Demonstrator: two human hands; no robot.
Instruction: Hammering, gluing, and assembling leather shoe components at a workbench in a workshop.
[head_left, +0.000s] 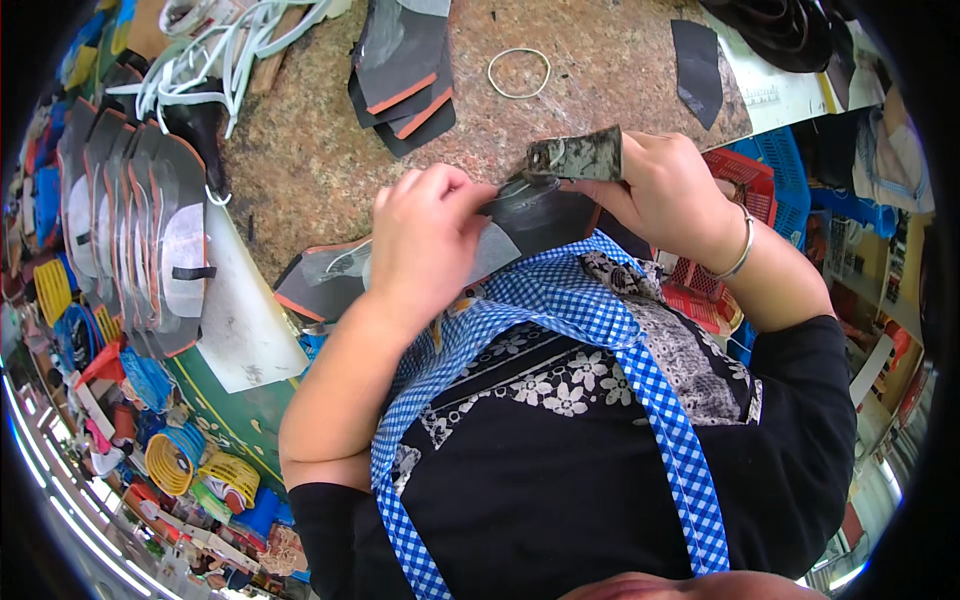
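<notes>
Dark orange-edged panel (pixel 548 215) at the table's (pixel 300 190) near edge, being worked on. Left hand (pixel 425 240) curled, thumb and fingers pinching it; right hand (pixel 680 190) closed round a blackened metal tool (pixel 585 157), its end against the panel. This one looks unfinished, pale patch already on. Farther back on the table, a small pile of similar panels (pixel 400 65), possibly waiting. By the table's left edge, an overlapping row of patched panels (pixel 180 230); cannot tell whether those are done.
</notes>
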